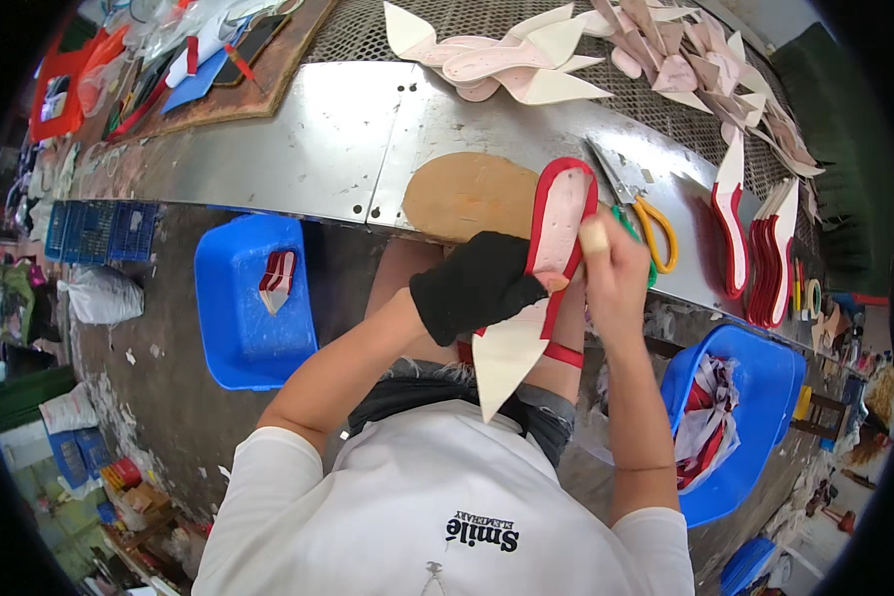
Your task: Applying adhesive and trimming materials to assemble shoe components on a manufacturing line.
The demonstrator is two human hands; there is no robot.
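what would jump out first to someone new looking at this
Probably the red-edged piece near the middle, gripped by the black-gloved left hand with the bare right hand at its right edge. Next, the two bright blue containers: the left tub with a few red-and-white pieces inside, and the right tub with red and white scraps. Pale pointed pieces heaped along the top also stand out.

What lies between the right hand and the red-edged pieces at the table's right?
Scissors with orange and green handles, on the metal tabletop, in the head view.
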